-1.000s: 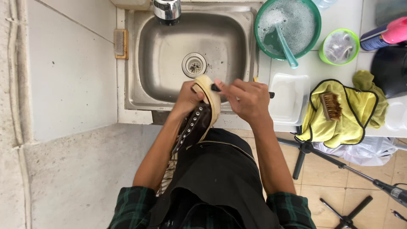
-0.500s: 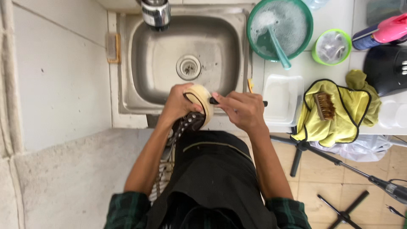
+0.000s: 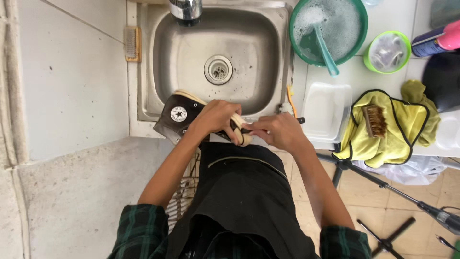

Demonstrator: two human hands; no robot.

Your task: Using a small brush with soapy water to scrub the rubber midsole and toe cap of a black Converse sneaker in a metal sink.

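The left hand point(image 3: 215, 117) wraps its fingers around a dark shoe point(image 3: 184, 117) at the sink point(image 3: 158, 57) edge, now tipped sideways. The right hand point(image 3: 278, 132) pinches a brush handle point(image 3: 247, 129) beside them.

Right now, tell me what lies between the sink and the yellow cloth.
In the head view, a white rectangular tray sits between the sink and the yellow cloth.

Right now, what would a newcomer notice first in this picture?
Both hands, left hand and right hand, hold a dark high-top sneaker over the front edge of the steel sink. Right of the sink sit a green basin of soapy water and a yellow cloth.
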